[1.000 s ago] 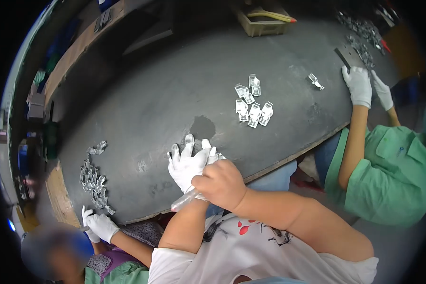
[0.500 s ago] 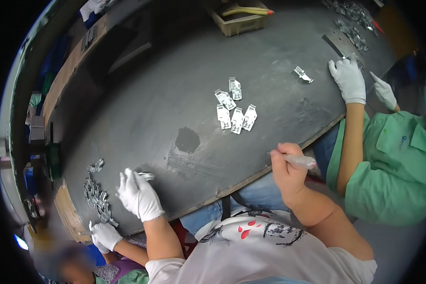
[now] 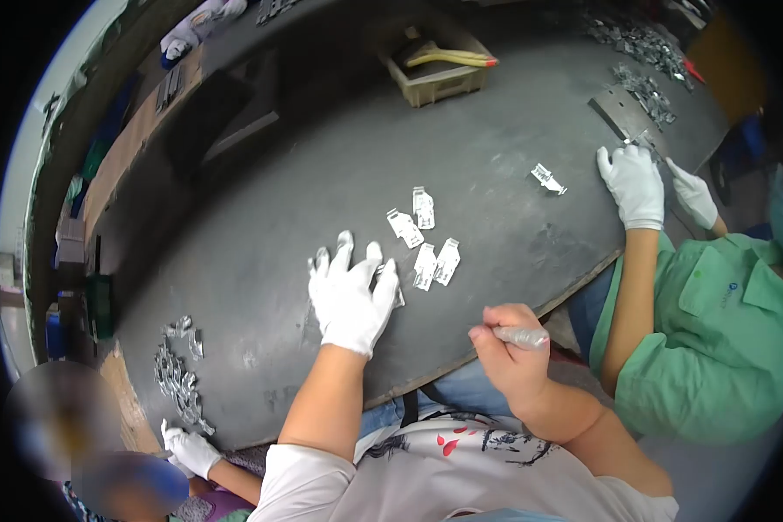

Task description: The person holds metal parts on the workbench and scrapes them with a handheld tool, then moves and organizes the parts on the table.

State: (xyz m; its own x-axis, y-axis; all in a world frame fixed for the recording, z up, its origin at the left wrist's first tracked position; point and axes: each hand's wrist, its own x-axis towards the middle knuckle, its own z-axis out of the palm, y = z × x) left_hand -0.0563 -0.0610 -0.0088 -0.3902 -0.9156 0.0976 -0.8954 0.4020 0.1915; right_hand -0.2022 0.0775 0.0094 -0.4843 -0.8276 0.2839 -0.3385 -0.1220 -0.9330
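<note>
- Left hand (image 3: 351, 291), gloved: palm down over the table, fingers spread. Part (image 3: 399, 298) shows beside the thumb; whether gripped or merely covered, cannot tell.
- Right hand (image 3: 513, 364), bare: fingers closed round a wrapped, pen-like tool (image 3: 524, 337), near the table's front edge, apart from the parts.
- Four parts (image 3: 404, 228), bright metal: loose, just beyond and to the right of the glove. Lone part (image 3: 549, 179): farther right.
- Risk, slip: the part by the glove could skid if pressed off-centre; the table looks smooth.
- Risk, knock: a sideways sweep of the glove could scatter the four parts, the nearest lying close.
- Risk, jab: the tool could catch the glove if the wrapping turned in the fingers.
- Table (image 3: 296, 200): dark, scuffed, pale marks; curved in this lens.
- Tray (image 3: 444, 87), tan: far side, yellow-handled item (image 3: 451, 58) across it.
- Left pile (image 3: 178, 383) and right pile (image 3: 639, 48): metal pieces, heaped.
- Co-worker, right: green shirt (image 3: 700, 339), gloved hands (image 3: 635, 187) by a metal block (image 3: 616, 111).
- Co-worker, lower left: gloved hand (image 3: 196, 451) below the left pile.
</note>
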